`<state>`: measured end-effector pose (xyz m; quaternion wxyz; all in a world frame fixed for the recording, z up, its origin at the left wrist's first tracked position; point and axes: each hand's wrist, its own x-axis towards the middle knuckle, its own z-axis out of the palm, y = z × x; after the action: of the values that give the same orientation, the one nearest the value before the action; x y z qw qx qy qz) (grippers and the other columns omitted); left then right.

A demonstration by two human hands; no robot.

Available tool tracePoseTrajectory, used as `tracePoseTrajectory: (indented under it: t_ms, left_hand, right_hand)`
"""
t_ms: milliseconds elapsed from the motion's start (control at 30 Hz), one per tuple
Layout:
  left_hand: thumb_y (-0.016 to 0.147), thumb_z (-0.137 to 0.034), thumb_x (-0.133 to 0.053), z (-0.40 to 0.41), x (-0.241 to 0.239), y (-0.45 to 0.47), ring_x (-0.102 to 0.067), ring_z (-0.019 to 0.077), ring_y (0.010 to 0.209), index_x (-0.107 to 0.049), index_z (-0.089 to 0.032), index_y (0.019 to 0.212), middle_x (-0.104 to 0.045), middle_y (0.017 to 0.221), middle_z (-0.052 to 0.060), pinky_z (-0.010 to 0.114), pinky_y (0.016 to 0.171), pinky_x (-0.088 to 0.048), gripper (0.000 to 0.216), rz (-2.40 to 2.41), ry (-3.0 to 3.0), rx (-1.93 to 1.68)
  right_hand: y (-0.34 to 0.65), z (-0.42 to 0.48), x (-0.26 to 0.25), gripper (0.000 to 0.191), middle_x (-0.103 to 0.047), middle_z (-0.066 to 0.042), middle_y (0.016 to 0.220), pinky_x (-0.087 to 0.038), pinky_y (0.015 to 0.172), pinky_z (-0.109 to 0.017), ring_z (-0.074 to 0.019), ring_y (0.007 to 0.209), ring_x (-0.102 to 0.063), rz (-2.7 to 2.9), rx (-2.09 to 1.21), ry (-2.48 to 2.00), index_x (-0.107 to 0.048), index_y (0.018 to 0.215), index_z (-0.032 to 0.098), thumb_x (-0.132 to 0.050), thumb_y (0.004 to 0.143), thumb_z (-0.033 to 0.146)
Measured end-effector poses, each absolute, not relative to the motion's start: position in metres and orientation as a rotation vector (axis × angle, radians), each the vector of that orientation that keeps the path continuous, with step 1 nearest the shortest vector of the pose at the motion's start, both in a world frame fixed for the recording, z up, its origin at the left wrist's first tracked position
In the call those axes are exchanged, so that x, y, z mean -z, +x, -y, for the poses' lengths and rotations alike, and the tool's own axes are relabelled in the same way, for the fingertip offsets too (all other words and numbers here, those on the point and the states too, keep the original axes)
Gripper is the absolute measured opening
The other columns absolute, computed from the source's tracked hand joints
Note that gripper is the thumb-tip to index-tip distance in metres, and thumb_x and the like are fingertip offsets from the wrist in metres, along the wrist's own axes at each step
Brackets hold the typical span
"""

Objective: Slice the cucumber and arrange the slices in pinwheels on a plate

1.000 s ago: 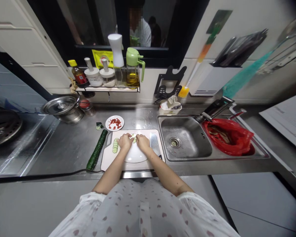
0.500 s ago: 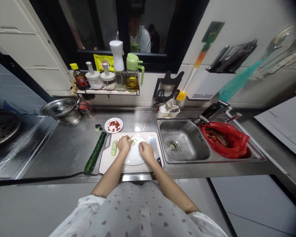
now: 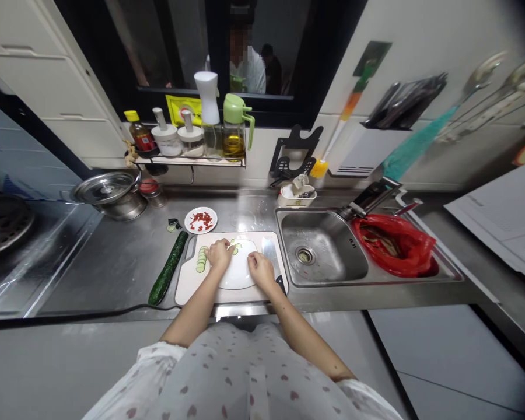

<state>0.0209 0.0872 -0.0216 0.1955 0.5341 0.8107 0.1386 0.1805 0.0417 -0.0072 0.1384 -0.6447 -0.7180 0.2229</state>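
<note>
A white plate (image 3: 236, 279) rests on the pale cutting board (image 3: 190, 286), with a few cucumber slices (image 3: 237, 248) near its far edge. My left hand (image 3: 220, 255) is palm down over the plate's left edge, fingers apart. Its thumb side is by those slices, and its fingertips reach a row of cucumber slices (image 3: 200, 261) on the board. Over the plate's right side, my right hand (image 3: 261, 269) has its fingers drawn together; what they hold, if anything, is hidden. A knife (image 3: 269, 248) lies on the board at right, its black handle partly behind my right wrist.
Left of the board lies a whole cucumber (image 3: 168, 269). Behind it are cucumber ends (image 3: 173, 225) and a small plate (image 3: 214, 220) of chopped red pieces. A sink (image 3: 332, 248) and red bag (image 3: 396, 251) are at right; a lidded pot (image 3: 109, 195) and seasoning rack (image 3: 192, 161) stand behind.
The view has shifted slightly, so the surroundings sit a little further left. Both hands keep nearly the same pose over the plate.
</note>
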Motion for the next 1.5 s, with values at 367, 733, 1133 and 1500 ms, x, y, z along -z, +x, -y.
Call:
tracePoseTrajectory:
  t_ms: [367, 733, 1133, 1500]
  left_hand:
    - [0.088, -0.041, -0.051, -0.063, 0.01, 0.014, -0.062, 0.0227, 0.094, -0.066, -0.028, 0.095, -0.071, 0.093, 0.003, 0.037, 0.09, -0.034, 0.02, -2.293, 1.328, -0.742]
    - [0.085, -0.042, -0.053, 0.01, 0.024, -0.057, -0.062, 0.0234, 0.09, -0.067, -0.024, 0.101, -0.069, 0.088, 0.003, 0.035, 0.084, -0.037, 0.028, -2.309, 1.293, -0.696]
    - [0.082, -0.045, -0.054, 0.023, 0.031, -0.073, -0.062, 0.0304, 0.097, -0.066, -0.022, 0.105, -0.069, 0.096, 0.009, 0.044, 0.088, -0.036, 0.035, -2.393, 1.342, -0.481]
    - [0.08, -0.043, -0.057, 0.016, 0.036, -0.064, -0.061, 0.0308, 0.097, -0.064, -0.021, 0.099, -0.068, 0.1, 0.01, 0.043, 0.086, -0.037, 0.03, -2.437, 1.315, -0.51]
  right_hand:
    - [0.182, -0.03, -0.002, 0.024, -0.068, -0.005, 0.094, -0.041, 0.077, -0.023, -0.0169, 0.087, -0.062, 2.016, -0.658, -1.822, -0.065, 0.103, 0.02, -0.043, 0.094, 0.028]
    - [0.187, 0.004, 0.005, 0.024, -0.068, -0.005, 0.087, -0.042, 0.073, -0.025, -0.0171, 0.08, -0.062, 2.004, -0.581, -1.57, -0.067, 0.097, 0.02, -0.044, 0.094, 0.027]
    - [0.187, 0.017, 0.008, 0.025, -0.069, -0.006, 0.089, -0.042, 0.071, -0.026, -0.0173, 0.078, -0.061, 1.987, -0.547, -1.56, -0.067, 0.097, 0.02, -0.043, 0.094, 0.028]
    - [0.19, 0.025, 0.014, 0.025, -0.068, -0.006, 0.087, -0.042, 0.071, -0.027, -0.0182, 0.078, -0.062, 1.988, -0.61, -1.593, -0.066, 0.095, 0.02, -0.043, 0.094, 0.027]
